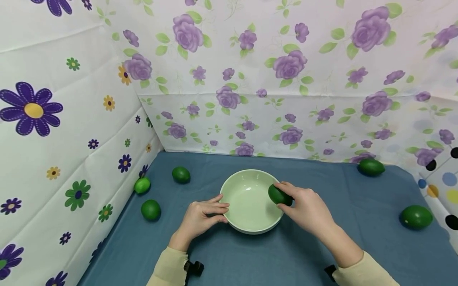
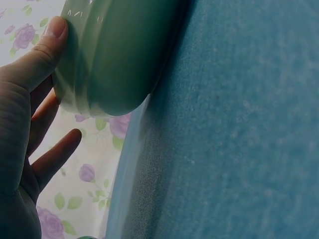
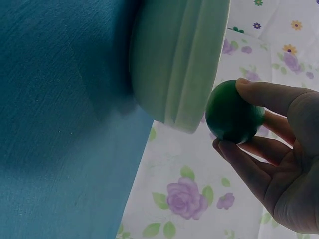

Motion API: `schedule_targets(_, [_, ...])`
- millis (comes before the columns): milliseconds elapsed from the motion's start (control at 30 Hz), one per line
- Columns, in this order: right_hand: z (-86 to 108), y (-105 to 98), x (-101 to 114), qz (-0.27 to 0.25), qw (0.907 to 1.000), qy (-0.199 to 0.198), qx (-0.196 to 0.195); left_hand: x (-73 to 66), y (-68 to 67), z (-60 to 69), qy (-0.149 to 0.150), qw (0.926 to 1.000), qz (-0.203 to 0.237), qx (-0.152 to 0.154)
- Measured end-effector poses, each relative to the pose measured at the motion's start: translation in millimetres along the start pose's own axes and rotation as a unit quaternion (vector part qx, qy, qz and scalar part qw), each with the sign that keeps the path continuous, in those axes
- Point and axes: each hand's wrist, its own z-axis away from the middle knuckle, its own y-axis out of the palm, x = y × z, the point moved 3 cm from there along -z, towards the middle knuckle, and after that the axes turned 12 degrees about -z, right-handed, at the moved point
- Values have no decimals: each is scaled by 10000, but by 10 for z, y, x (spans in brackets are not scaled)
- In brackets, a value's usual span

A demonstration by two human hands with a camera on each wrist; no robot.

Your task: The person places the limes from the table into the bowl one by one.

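Observation:
A pale green bowl (image 1: 250, 206) stands upright on the blue cloth in the head view, with nothing inside it. My left hand (image 1: 204, 214) holds its left rim, thumb and fingertips on the edge; in the left wrist view the thumb lies against the bowl's wall (image 2: 124, 55) and one finger sticks out free. Over the right rim, my right hand (image 1: 307, 206) pinches a dark green lime (image 1: 280, 195) between thumb and fingertips. The right wrist view shows that lime (image 3: 233, 112) just above the bowl's rim (image 3: 199, 69).
Left of the bowl lie two dark limes (image 1: 181, 174) and a brighter green one (image 1: 142, 185) by the left cloth wall. On the right are a lime (image 1: 371, 167) at the back edge and another (image 1: 416, 217) near the right edge. Flowered cloth (image 1: 229, 79) hangs behind.

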Motion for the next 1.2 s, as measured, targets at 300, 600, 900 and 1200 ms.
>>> schedule_targets(300, [-43, 77, -19, -50, 10000, -47, 14, -7, -9, -4, 16, 10000, 4, -28])
schedule_targets(600, [-147, 234, -20, 62, 9998, -176, 88, -16, -3, -11, 29, 10000, -23, -16])
schedule_targets(900, [-226, 388, -36, 364, 9985, -264, 307, -16, -4, -15, 27, 10000, -89, -6])
schedule_targets(1200, [-287, 501, -14, 608, 9966, -440, 344, -7, -3, -6, 31, 9999, -114, -23])
